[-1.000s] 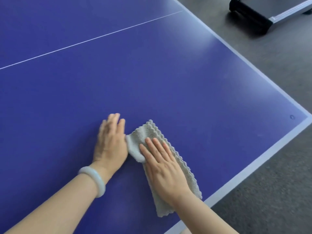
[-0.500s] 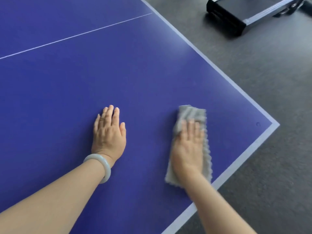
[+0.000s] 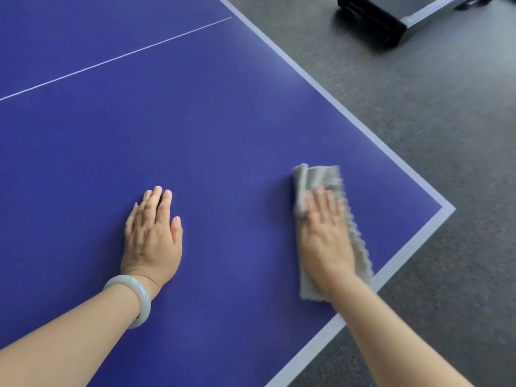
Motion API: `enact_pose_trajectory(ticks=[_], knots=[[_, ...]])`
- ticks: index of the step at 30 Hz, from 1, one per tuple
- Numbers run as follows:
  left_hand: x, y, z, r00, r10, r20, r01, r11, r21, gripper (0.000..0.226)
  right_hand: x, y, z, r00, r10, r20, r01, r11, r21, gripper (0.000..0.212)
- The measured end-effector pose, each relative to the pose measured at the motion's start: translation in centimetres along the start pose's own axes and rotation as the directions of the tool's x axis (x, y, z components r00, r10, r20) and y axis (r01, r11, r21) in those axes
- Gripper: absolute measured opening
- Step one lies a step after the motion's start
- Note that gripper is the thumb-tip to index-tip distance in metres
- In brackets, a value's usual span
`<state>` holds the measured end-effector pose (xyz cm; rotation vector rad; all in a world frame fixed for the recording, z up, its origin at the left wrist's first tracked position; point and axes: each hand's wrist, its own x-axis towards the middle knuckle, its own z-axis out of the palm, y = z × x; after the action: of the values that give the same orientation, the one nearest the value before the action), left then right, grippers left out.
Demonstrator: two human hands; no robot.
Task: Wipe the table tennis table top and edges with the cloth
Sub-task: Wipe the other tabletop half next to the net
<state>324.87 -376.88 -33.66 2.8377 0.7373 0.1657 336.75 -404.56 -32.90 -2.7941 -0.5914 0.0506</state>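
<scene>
Cloth (image 3: 321,178) had slid rightward, away from the left hand (image 3: 153,238), toward the counter (image 3: 223,121) corner (image 3: 446,210). Right hand (image 3: 325,241) lay flat on it, grip slack, fingers straight, pressing rather than clutching. Left grip flat on bare blue, holding nothing. Judged best: even palm pressure, overlapping strokes, carried out over the grey border (image 3: 308,76). Open surface lay ahead and left; near edge just beside the cloth, floor (image 3: 446,135) beyond.

Two hands (image 3: 152,233) (image 3: 325,238), one cloth (image 3: 321,177), one table (image 3: 195,129)
</scene>
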Motion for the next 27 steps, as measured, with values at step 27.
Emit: enact_pose_trajectory(ticks=[27], knots=[[0.2, 0.4, -1.3, 0.996, -0.047, 0.078, 0.042, 0.997, 0.059, 0.061, 13.5, -4.2, 1.1, 0.977, 0.198, 0.083, -0.2, 0.98, 0.009, 0.062]])
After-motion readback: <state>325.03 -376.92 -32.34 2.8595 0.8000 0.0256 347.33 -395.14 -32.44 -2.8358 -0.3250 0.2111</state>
